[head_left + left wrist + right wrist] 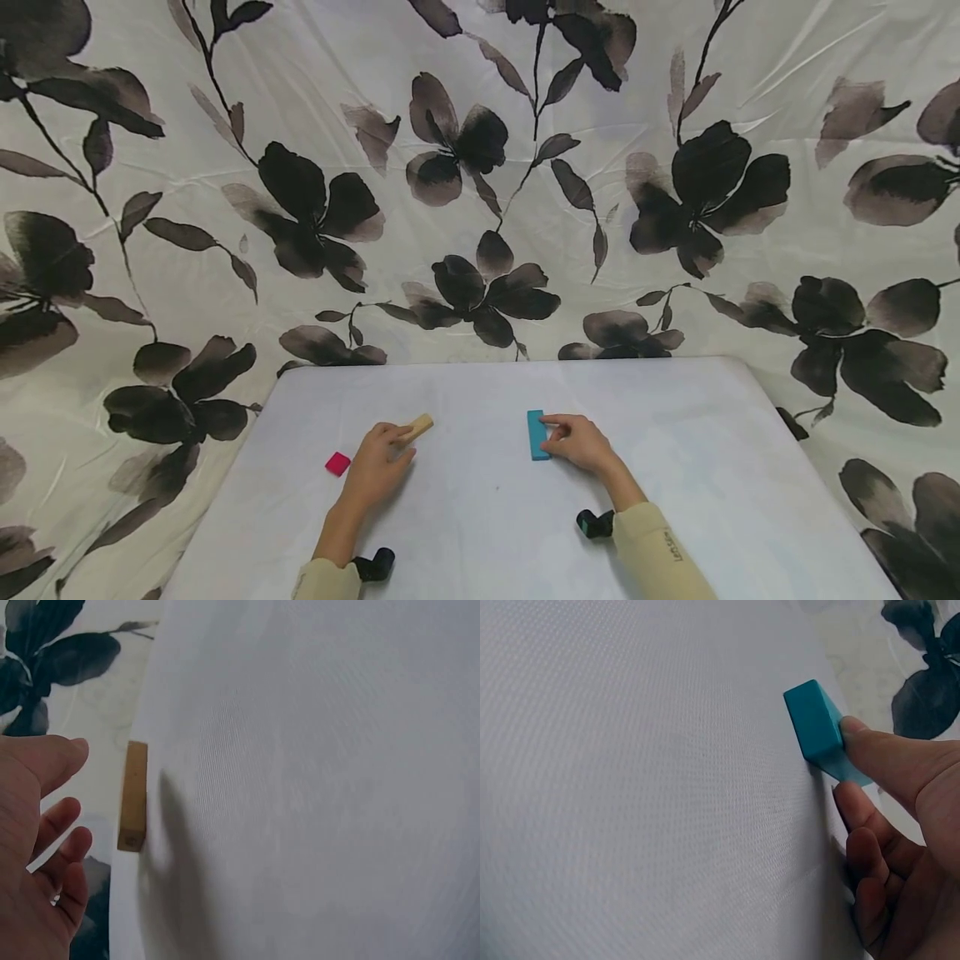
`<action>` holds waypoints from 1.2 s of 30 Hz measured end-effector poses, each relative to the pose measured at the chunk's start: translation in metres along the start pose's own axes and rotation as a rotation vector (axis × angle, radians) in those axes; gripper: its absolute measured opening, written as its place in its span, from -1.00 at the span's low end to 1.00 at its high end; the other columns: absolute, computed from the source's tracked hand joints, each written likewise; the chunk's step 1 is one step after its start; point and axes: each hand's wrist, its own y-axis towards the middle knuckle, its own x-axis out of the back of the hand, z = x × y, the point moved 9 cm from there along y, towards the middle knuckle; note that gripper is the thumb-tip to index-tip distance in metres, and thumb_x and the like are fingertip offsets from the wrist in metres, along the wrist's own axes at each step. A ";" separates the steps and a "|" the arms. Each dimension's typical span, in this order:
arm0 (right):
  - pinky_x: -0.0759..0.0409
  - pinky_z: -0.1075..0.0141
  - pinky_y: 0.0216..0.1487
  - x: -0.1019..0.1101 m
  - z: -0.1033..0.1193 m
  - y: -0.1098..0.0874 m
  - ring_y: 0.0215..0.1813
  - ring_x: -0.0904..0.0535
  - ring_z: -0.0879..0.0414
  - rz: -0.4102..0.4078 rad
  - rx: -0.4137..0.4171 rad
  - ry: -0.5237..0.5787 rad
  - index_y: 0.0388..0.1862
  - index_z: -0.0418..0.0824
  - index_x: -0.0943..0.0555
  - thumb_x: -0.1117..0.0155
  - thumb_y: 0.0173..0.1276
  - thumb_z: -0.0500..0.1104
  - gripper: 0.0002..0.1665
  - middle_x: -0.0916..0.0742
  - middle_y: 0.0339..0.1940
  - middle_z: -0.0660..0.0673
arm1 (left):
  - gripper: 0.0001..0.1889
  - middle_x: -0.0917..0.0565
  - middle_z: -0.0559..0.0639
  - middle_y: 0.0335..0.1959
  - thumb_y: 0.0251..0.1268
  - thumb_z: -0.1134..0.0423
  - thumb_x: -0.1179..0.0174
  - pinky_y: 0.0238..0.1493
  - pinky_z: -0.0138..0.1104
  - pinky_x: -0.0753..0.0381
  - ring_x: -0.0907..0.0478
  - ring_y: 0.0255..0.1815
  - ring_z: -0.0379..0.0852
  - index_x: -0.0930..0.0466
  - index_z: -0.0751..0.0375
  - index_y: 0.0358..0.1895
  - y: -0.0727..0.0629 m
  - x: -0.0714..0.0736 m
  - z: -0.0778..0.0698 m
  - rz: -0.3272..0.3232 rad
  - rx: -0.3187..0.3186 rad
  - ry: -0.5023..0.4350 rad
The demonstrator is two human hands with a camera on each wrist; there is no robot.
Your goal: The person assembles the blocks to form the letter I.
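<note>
1. Fingers of the left hand look loosely parted, not gripping the wooden block just beyond them.
2. The right hand has its thumb touching the blue block on the white table; I can't tell whether it's pinched.
3. I'd grip across each block's narrow width, avoiding the red block.

Tabletop lies free between wooden block and blue block, while a red block crowds the left hand.
</note>
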 end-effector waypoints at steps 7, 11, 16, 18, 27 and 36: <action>-0.38 0.20 -0.23 -0.002 0.000 -0.002 -0.38 -0.47 0.14 0.008 0.010 -0.004 0.18 -0.07 -0.63 -0.49 0.16 -0.08 -0.44 -0.65 -0.46 0.09 | -0.61 -0.51 0.04 0.04 0.21 0.23 -0.34 0.00 -0.04 -0.51 -0.50 0.04 0.00 -0.62 0.12 0.14 -0.002 0.002 0.024 0.020 0.052 -0.039; -0.39 0.21 -0.21 -0.002 -0.001 -0.001 -0.38 -0.48 0.14 0.022 0.008 0.002 0.19 -0.07 -0.62 -0.48 0.17 -0.07 -0.43 -0.65 -0.46 0.09 | -0.58 -0.51 0.07 0.06 0.23 0.22 -0.34 0.03 -0.02 -0.51 -0.51 0.05 0.01 -0.60 0.13 0.16 -0.002 0.002 0.033 0.025 0.076 -0.038; -0.39 0.19 -0.21 -0.001 -0.001 -0.001 -0.38 -0.49 0.14 0.023 0.014 0.006 0.19 -0.08 -0.63 -0.48 0.17 -0.07 -0.43 -0.66 -0.45 0.09 | -0.54 -0.52 0.12 0.09 0.23 0.22 -0.33 0.03 -0.03 -0.49 -0.50 0.01 0.02 -0.55 0.18 0.21 -0.002 0.000 0.036 0.035 0.070 -0.018; -0.39 0.20 -0.22 -0.001 -0.002 0.000 -0.38 -0.49 0.14 0.025 0.010 0.004 0.19 -0.07 -0.63 -0.48 0.17 -0.06 -0.43 -0.66 -0.45 0.10 | -0.51 -0.52 0.13 0.10 0.24 0.20 -0.32 0.00 -0.05 -0.50 -0.50 -0.04 0.01 -0.52 0.18 0.24 -0.001 -0.002 0.038 0.044 0.081 -0.004; -0.39 0.21 -0.22 -0.002 -0.001 0.000 -0.38 -0.49 0.14 0.034 0.010 0.019 0.19 -0.06 -0.63 -0.49 0.16 -0.07 -0.43 -0.65 -0.46 0.08 | -0.46 -0.53 0.16 0.08 0.25 0.15 -0.29 -0.21 -0.17 -0.47 -0.44 -0.21 -0.02 -0.45 0.21 0.29 0.001 -0.005 0.042 0.041 0.146 0.057; -0.38 0.21 -0.23 -0.002 0.000 0.000 -0.39 -0.47 0.14 0.023 0.012 -0.002 0.19 -0.06 -0.63 -0.48 0.18 -0.07 -0.45 -0.64 -0.47 0.08 | -0.49 -0.58 0.11 -0.03 0.25 0.19 -0.29 -0.19 -0.15 -0.46 -0.45 -0.21 -0.04 -0.48 0.26 0.25 0.007 -0.014 0.035 0.036 0.098 0.039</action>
